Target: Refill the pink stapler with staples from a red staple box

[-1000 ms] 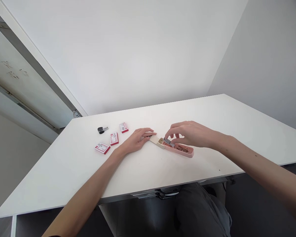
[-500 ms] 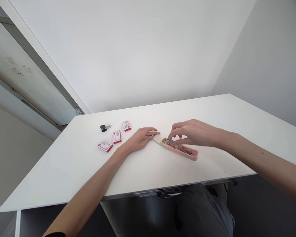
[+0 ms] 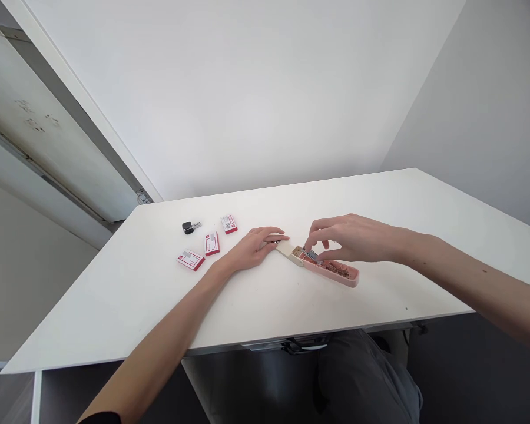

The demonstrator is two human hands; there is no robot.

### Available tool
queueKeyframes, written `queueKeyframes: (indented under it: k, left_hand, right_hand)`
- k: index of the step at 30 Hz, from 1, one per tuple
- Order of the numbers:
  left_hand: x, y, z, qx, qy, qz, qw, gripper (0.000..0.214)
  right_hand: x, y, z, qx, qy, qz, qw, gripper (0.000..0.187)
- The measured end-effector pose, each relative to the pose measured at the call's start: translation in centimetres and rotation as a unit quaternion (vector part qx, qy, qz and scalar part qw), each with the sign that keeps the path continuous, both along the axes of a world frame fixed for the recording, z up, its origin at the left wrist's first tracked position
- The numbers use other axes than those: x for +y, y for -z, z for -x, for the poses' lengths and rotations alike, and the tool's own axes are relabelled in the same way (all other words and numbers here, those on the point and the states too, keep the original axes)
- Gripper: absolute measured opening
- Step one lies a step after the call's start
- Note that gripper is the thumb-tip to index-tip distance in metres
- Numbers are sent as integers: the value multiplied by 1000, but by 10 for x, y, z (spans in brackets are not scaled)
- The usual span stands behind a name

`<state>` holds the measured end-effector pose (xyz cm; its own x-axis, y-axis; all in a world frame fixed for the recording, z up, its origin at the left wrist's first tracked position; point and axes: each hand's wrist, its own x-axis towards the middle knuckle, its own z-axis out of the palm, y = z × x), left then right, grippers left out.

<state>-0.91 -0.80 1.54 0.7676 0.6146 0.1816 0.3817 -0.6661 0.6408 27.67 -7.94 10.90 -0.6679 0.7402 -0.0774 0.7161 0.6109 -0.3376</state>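
A long pink stapler (image 3: 335, 272) lies opened flat near the middle of the white table (image 3: 291, 306), its cream end (image 3: 287, 248) pointing left. My left hand (image 3: 256, 246) lies flat on the table, fingers stretched out, fingertips resting on that cream end. My right hand (image 3: 351, 237) hovers over the stapler's middle, thumb and fingers pinched on a small silver strip of staples (image 3: 310, 254) at the open channel.
Three small red and white staple boxes (image 3: 212, 243) lie to the left of my left hand. A small black and silver object (image 3: 191, 227) sits behind them. The table meets a white wall at the back; its front edge is near my lap.
The view has shifted a little, so everything sits slightly further right. My right hand's pinch stays at the stapler's channel; my left hand has hardly moved.
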Motion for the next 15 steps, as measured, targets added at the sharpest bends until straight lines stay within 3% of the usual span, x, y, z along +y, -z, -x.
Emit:
queueKeyframes:
  k: [9,15]
  left_hand:
    - [0,-1,0,-7,4,0,1000,35]
    - [-1,0,0,-9,-1,0,1000,35]
  right_hand:
    - [10,4,-2,43,-7,38,998,24]
    - [7,-1,-2,97,79,96,988,25]
